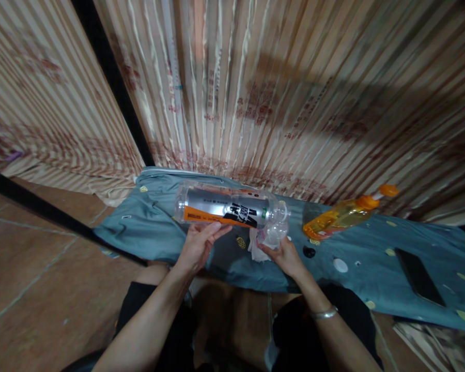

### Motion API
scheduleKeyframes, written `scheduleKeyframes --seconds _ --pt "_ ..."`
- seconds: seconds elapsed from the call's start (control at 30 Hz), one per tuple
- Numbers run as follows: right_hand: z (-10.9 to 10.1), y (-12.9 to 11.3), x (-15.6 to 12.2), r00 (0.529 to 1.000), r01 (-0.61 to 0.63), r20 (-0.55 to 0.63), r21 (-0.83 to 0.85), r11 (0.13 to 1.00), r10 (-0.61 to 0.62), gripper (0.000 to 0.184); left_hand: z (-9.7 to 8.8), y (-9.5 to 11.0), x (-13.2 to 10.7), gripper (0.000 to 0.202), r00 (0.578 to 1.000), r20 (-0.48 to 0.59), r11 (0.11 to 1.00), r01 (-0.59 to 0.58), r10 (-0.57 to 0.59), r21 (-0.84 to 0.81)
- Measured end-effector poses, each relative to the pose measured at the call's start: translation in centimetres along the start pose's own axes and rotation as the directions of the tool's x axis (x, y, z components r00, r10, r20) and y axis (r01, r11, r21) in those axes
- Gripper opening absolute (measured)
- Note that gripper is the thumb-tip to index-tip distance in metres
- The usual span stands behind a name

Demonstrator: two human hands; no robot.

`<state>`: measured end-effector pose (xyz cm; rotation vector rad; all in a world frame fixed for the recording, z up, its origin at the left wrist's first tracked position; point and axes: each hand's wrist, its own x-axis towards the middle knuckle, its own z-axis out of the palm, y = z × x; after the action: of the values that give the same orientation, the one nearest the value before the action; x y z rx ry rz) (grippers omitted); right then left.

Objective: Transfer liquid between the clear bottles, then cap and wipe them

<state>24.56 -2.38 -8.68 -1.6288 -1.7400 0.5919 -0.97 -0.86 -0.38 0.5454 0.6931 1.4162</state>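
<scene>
A large clear plastic bottle (220,204) with a silver, orange and black label is held on its side, its neck pointing right. My left hand (199,245) grips it from below, fingers closed against the label's lower edge. Close under the bottle's neck, my right hand (287,256) is closed on a clear plastic piece (276,232). Whether this piece touches the neck I cannot tell. Something white and crumpled (260,252) hangs beside my right fingers; its kind is unclear.
To the right, a bottle of yellow liquid (337,217) with an orange pump top leans over. A black cap (309,251), a white round lid (340,265) and a phone (419,276) lie on the teal cloth (158,222). Striped curtains (225,103) hang behind, with black poles (116,77) at left.
</scene>
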Motion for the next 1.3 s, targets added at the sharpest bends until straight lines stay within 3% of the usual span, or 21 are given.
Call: scheduleKeyframes --seconds 0.5,1.3 --pt "-0.41 -0.76 0.00 0.999 -0.035 0.024 0.037 0.999 0.034 0.062 0.24 0.40 -0.16 0.026 0.999 0.013 0.999 -0.030 0.030 0.034" --pt "-0.18 -0.24 -0.03 1.000 -0.011 0.015 0.020 1.000 0.011 0.051 0.27 0.45 0.15 0.025 0.999 -0.006 0.999 -0.045 0.045 0.011"
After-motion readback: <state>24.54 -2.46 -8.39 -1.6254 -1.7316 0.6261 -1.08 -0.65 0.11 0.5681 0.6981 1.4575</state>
